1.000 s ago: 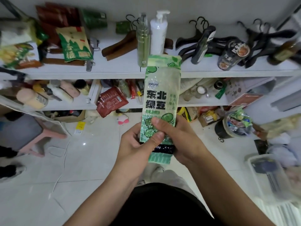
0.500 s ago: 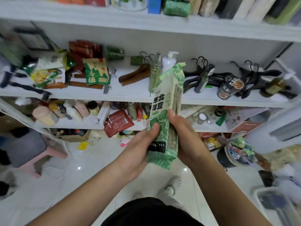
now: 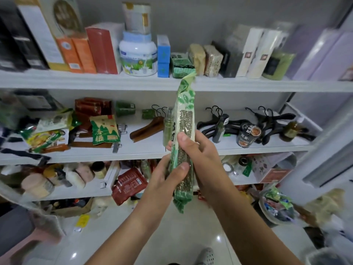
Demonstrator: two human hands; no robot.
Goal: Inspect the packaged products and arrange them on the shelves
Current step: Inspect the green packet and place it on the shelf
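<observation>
We hold the green bean packet (image 3: 183,121) upright before the shelves (image 3: 95,81), left hand (image 3: 167,175) gripping low, right hand (image 3: 202,152) gripping its middle; it has turned edge-on, so we judge inspection continues, shelving next.

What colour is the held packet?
The packet is green with a clear window; head view.

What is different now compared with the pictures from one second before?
The green bean packet has been turned from its printed front to its clear window side and raised toward the upper shelf. The left hand and right hand still grip it; nothing was let go. Shelf items stayed in place.
</observation>
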